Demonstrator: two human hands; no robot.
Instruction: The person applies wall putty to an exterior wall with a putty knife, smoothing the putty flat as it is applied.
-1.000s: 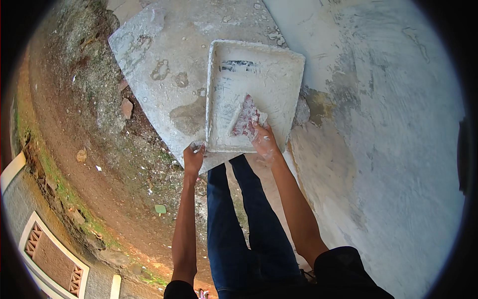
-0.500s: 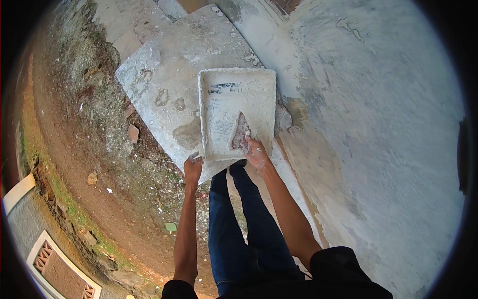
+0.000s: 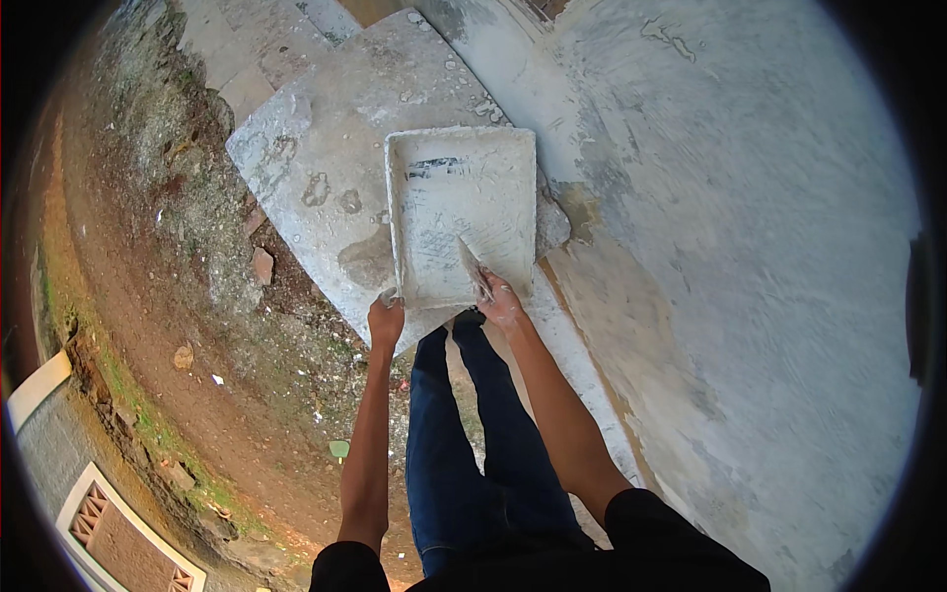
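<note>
A shallow white rectangular tray (image 3: 464, 183), coated inside with pale plaster-like paste, is in front of me above a stained board. My left hand (image 3: 386, 320) is closed at its near left corner, thumb up along the rim; the fingers underneath are hidden. My right hand (image 3: 503, 304), smeared with white, grips a pointed trowel (image 3: 468, 259) over the tray's near right part. The trowel's blade is turned nearly edge-on, its tip pointing away from me. Dark scraped marks show through the paste near the tray's far left.
The large pale board (image 3: 296, 133) lies slanted under the tray, with dried splashes. At right spreads a smooth grey-white plastered floor (image 3: 750, 247). Rough soil and rubble (image 3: 217, 286) with a broken brick piece (image 3: 262, 265) lie at left. My legs in blue jeans (image 3: 444, 454) stand below.
The trowel has turned from blade-flat to nearly edge-on, with my right hand shifting slightly left and nearer the tray's front. My left hand has moved up against the tray's corner.
</note>
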